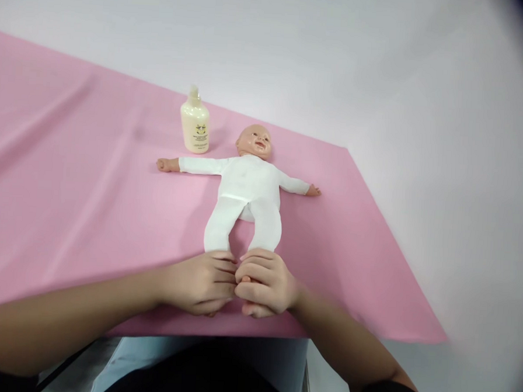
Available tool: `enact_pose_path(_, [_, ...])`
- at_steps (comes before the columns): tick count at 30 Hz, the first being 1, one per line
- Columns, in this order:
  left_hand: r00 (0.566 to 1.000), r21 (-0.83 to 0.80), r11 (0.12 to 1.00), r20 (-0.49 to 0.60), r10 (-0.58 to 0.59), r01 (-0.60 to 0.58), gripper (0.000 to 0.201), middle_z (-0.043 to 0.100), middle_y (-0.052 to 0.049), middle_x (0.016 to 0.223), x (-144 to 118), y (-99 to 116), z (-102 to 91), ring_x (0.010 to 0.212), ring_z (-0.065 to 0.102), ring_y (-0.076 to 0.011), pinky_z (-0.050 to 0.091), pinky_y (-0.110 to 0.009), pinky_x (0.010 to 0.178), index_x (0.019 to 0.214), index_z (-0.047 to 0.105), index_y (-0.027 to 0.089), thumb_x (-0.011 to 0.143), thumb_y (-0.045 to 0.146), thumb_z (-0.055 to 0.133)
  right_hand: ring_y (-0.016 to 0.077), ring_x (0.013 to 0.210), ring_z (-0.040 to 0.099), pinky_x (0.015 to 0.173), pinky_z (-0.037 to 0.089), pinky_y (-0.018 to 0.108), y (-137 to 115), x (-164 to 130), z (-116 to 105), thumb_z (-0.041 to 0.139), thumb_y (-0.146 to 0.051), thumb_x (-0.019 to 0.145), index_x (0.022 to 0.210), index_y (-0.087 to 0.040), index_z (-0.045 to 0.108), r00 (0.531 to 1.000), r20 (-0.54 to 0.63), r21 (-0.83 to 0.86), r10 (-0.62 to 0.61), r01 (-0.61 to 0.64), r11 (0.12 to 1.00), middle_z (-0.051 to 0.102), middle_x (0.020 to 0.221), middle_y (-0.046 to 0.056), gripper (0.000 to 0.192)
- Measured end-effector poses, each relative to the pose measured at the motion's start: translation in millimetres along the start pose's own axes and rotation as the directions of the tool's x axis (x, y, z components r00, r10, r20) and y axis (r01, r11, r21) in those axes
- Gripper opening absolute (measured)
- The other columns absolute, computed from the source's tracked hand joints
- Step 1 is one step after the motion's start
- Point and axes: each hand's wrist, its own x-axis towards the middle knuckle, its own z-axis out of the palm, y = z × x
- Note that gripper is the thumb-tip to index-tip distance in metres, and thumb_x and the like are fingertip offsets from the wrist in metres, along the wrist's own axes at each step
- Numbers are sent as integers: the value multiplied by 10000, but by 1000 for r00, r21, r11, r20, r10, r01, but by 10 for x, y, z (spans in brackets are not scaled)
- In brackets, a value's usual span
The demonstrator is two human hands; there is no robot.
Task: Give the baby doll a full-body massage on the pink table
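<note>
A baby doll (pixel 248 186) in a white one-piece suit lies face up on a pink cloth (pixel 89 210), arms spread, head pointing away from me. My left hand (pixel 202 282) is curled over the end of the doll's left-side leg, covering the foot. My right hand (pixel 263 282) is closed around the end of the other leg. Both hands touch each other at the cloth's near edge. The doll's feet are hidden under my fingers.
A cream lotion bottle (pixel 195 124) with a pump top stands upright beyond the doll's outstretched arm, near its head. The pink cloth covers the table up to a white wall (pixel 382 68); its right edge runs diagonally.
</note>
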Motion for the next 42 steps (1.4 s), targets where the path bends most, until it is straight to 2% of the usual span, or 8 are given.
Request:
enact_pose_path(3, [1000, 3, 1000, -20, 22, -22, 204, 682, -60, 860, 1, -6, -10, 827, 609, -179, 459, -367, 907, 923, 577, 184, 871, 159, 381, 121, 701, 569, 742, 507, 278, 11, 18, 4, 440, -407, 898, 876, -180, 518, 1000, -13, 7, -10, 10, 1000, 582, 725, 19, 241])
enact_pose_path(9, [996, 17, 1000, -84, 11, -9, 217, 689, -65, 887, 5, 10, -74, 867, 613, -198, 494, -372, 851, 1011, 572, 189, 851, 158, 429, 140, 768, 593, 729, 506, 297, 51, 56, -65, 569, -439, 811, 1018, -173, 504, 1000, 3, -50, 15, -15, 999, 626, 822, 37, 343])
enact_pose_path(14, [996, -14, 1000, -93, -3, 2, 194, 672, -56, 782, 18, 20, -83, 732, 590, -180, 499, -346, 756, 909, 565, 186, 834, 110, 403, 115, 670, 550, 723, 480, 279, 43, 49, -90, 505, -222, 818, 817, -193, 496, 997, 67, -40, 42, -39, 998, 589, 700, -6, 29])
enact_pose_path(19, [996, -16, 1000, -93, 13, -14, 133, 619, -35, 659, 8, -3, -48, 646, 540, -174, 475, -331, 674, 801, 509, 188, 809, 86, 426, 127, 636, 506, 654, 436, 281, 30, -8, -32, 407, -231, 841, 792, -192, 492, 989, 148, 5, 10, -11, 1000, 572, 688, 7, 106])
enact_pose_path(26, [995, -33, 998, -92, -46, 44, 165, 596, -32, 665, -16, -42, -78, 668, 515, -170, 453, -350, 739, 803, 500, 191, 800, 70, 388, 120, 532, 433, 574, 355, 272, 38, -95, 48, 388, -186, 733, 691, -202, 439, 912, 405, -24, 58, -53, 998, 466, 547, -25, 68])
enact_pose_path(29, [990, -65, 994, -102, -99, 93, 178, 594, -32, 693, -9, -59, -108, 710, 512, -166, 444, -348, 770, 814, 520, 190, 830, 83, 378, 124, 541, 458, 584, 362, 267, 28, -94, 69, 403, -202, 730, 700, -204, 443, 877, 473, -25, 87, -86, 996, 489, 546, -27, 50])
enact_pose_path(35, [967, -77, 972, -110, -232, 224, 190, 571, -46, 744, 0, -110, -94, 766, 506, -172, 423, -341, 762, 811, 546, 184, 874, 132, 374, 114, 588, 525, 587, 376, 243, 2, -58, 80, 423, -190, 714, 783, -214, 460, 850, 493, 32, 185, -230, 973, 574, 622, -41, 82])
enact_pose_path(42, [950, -8, 957, -118, -288, 289, 196, 578, -46, 776, -16, -167, -39, 782, 500, -173, 404, -346, 784, 829, 542, 178, 890, 165, 356, 115, 572, 549, 575, 394, 238, -21, -49, 128, 446, -191, 759, 863, -218, 519, 804, 511, -77, 303, -309, 948, 599, 630, -48, 130])
